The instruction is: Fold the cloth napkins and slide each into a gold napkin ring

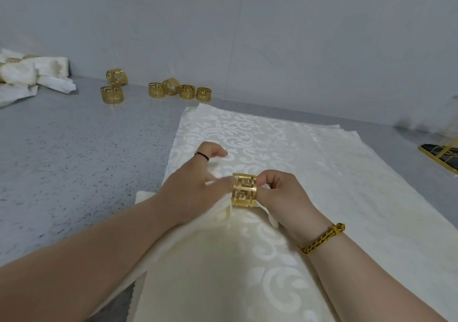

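Left hand [195, 188] lies palm down on the gathered napkin [223, 247], fingers curled narrow and gripping the bunched cloth just left of the gold napkin ring [244, 190]; its fingertips are motion-blurred, so the exact pinch is hard to make out; a thin black band [202, 155] sits on one raised finger. Right hand [285, 192] is curled tight, with thumb and forefinger pinching the ring's right rim; a braided bracelet [322, 238] is on that wrist. The ring is on the napkin's narrowed end, between the two hands and above the flat stack of napkins [334, 163]; a bit of cloth shows under the right hand, the rest of that end hidden by the fingers. The ring has a square-key cut-out pattern; the cloth is cream with a scroll weave. Six spare rings [112, 94] stand at the back of the grey speckled tabletop [74, 160] by the wall; ringed napkins [37, 73] are piled far left, cut off by the frame edge. A gold-framed object [441, 153] at the right edge is also cut off; I cannot tell what it is.
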`<state>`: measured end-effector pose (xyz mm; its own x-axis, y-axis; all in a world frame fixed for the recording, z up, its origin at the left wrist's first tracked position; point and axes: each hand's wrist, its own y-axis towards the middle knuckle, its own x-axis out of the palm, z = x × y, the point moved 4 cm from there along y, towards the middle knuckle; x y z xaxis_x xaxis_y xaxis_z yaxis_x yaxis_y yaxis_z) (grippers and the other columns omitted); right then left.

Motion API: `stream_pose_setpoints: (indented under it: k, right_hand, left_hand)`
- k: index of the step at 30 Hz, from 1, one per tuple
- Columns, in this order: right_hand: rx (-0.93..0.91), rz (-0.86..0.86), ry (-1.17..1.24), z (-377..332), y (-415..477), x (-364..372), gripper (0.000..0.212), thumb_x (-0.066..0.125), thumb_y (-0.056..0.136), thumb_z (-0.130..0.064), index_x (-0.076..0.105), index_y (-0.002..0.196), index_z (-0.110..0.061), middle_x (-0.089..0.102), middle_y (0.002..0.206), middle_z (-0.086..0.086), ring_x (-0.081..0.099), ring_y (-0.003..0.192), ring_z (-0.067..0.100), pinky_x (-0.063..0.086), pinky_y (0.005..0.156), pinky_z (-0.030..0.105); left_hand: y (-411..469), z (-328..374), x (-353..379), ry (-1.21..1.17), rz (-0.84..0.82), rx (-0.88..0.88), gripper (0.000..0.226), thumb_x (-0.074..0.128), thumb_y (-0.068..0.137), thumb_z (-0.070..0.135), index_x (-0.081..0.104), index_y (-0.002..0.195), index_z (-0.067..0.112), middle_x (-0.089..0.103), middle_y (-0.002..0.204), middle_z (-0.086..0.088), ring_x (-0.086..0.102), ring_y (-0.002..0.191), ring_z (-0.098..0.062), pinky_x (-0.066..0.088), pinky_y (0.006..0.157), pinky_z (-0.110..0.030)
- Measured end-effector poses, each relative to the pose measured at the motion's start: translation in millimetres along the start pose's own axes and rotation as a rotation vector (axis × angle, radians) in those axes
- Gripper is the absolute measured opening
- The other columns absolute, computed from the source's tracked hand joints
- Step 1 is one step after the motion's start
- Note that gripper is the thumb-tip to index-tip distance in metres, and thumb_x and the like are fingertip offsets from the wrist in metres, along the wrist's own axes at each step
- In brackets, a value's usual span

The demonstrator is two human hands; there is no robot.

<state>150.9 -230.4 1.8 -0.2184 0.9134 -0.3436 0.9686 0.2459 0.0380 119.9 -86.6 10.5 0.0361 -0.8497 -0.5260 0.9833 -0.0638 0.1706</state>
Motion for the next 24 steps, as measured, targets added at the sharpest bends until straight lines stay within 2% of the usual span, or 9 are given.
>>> stream_pose_setpoints:
  k: [2,3,5,7,12,15,17,18,24]
  right_hand:
    - [-0.017,-0.008,0.005,-1,-1,5,0.027,0.068,0.076,-0.005,0.054,0.056,-0.016,0.047,0.044,-0.013,0.044,0.04,0.001,0.031,0.046,0.009]
    - [-0.022,0.001,0.006,-1,-1,7,0.027,0.07,0.075,-0.006,0.055,0.055,-0.017,0.049,0.05,-0.009,0.045,0.046,0.001,0.034,0.05,0.011]
    - [-0.012,0.003,0.028,2,-1,10,0.029,0.074,0.071,-0.008,0.056,0.051,-0.02,0.053,0.059,-0.002,0.051,0.059,0.009,0.041,0.06,0.023]
    - [0.01,-0.014,0.065,3,-2,11,0.03,0.072,0.071,-0.007,0.056,0.049,-0.02,0.055,0.062,0.004,0.053,0.064,0.019,0.042,0.064,0.032]
    - [-0.043,0.012,-0.081,-3,-5,7,0.028,0.067,0.078,-0.012,0.051,0.056,-0.02,0.054,0.057,-0.004,0.047,0.053,0.005,0.036,0.052,0.018]
    - [-0.164,0.085,-0.231,-10,-9,5,0.032,0.068,0.078,-0.016,0.047,0.056,-0.025,0.05,0.05,-0.014,0.047,0.05,-0.004,0.033,0.047,0.01]
    - [-0.238,0.119,-0.267,-13,-13,6,0.035,0.068,0.078,-0.016,0.044,0.055,-0.027,0.052,0.048,-0.023,0.048,0.054,-0.008,0.035,0.051,0.009]
    - [-0.259,0.129,-0.276,-15,-14,6,0.035,0.067,0.077,-0.015,0.043,0.055,-0.027,0.052,0.049,-0.025,0.048,0.055,-0.009,0.035,0.052,0.009]
    - [-0.106,0.192,-0.057,-11,-12,-9,0.028,0.066,0.076,-0.008,0.05,0.056,-0.018,0.051,0.049,-0.011,0.045,0.049,0.003,0.035,0.047,0.014]
  left_hand:
    - [-6,11,9,0.305,-0.116,0.117,0.083,0.064,0.058,0.068,0.005,0.117,0.07,0.028,0.121,0.046,0.044,0.093,0.02,0.031,0.074,0.002]
    - [-7,15,15,0.446,-0.157,0.172,0.092,0.064,0.059,0.069,-0.003,0.123,0.068,0.015,0.131,0.047,0.039,0.104,0.021,0.028,0.08,0.001]
    - [-5,16,20,0.512,-0.1,0.194,0.079,0.062,0.072,0.058,0.018,0.137,0.052,0.027,0.14,0.031,0.042,0.115,0.009,0.031,0.087,-0.009]
    - [-3,13,19,0.478,-0.001,0.183,0.062,0.061,0.076,0.053,0.038,0.133,0.041,0.048,0.129,0.022,0.049,0.111,0.001,0.033,0.085,-0.012]
    - [-2,11,15,0.541,0.058,0.141,0.056,0.061,0.077,0.049,0.044,0.129,0.038,0.059,0.116,0.015,0.055,0.106,-0.006,0.037,0.082,-0.016]
    - [-1,12,13,0.637,0.1,0.122,0.04,0.057,0.078,0.049,0.053,0.116,0.037,0.063,0.101,0.011,0.058,0.095,-0.009,0.033,0.062,-0.013]
    - [-3,14,8,0.671,0.12,0.093,0.019,0.055,0.077,0.05,0.054,0.088,0.035,0.058,0.078,0.009,0.055,0.079,-0.011,0.028,0.056,-0.011]
    - [-4,16,6,0.69,0.117,0.08,0.019,0.054,0.076,0.051,0.049,0.077,0.033,0.052,0.07,0.009,0.051,0.073,-0.011,0.029,0.055,-0.014]
    - [-9,13,-6,0.717,0.032,0.027,0.029,0.058,0.072,0.059,0.044,0.083,0.036,0.047,0.068,0.013,0.047,0.072,-0.009,0.032,0.06,-0.021]
